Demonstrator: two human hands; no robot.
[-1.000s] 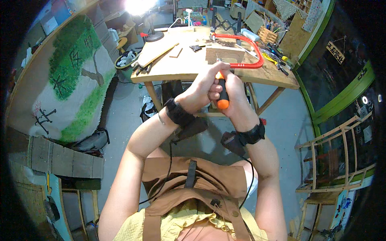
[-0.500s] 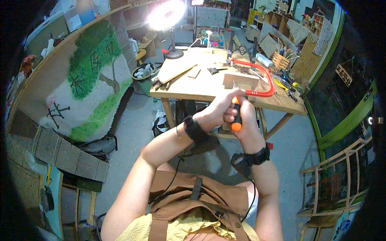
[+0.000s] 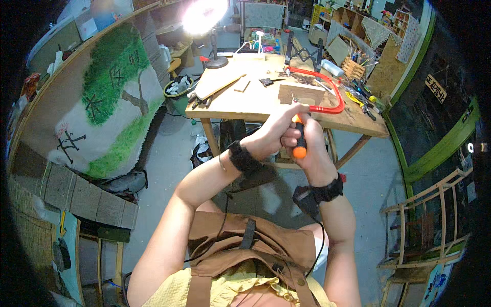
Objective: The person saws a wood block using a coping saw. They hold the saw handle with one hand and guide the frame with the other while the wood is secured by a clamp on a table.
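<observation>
A painted board (image 3: 110,110) leans left of the table (image 3: 245,102). A lamp (image 3: 207,20) stands at the table's far left corner, with a wood strip (image 3: 217,88) near its left edge. At the near edge the left hand (image 3: 273,130) and right hand (image 3: 312,153) both clench a saw (image 3: 319,94) by its orange handle (image 3: 299,143), the red frame lying over the table toward its right side.
</observation>
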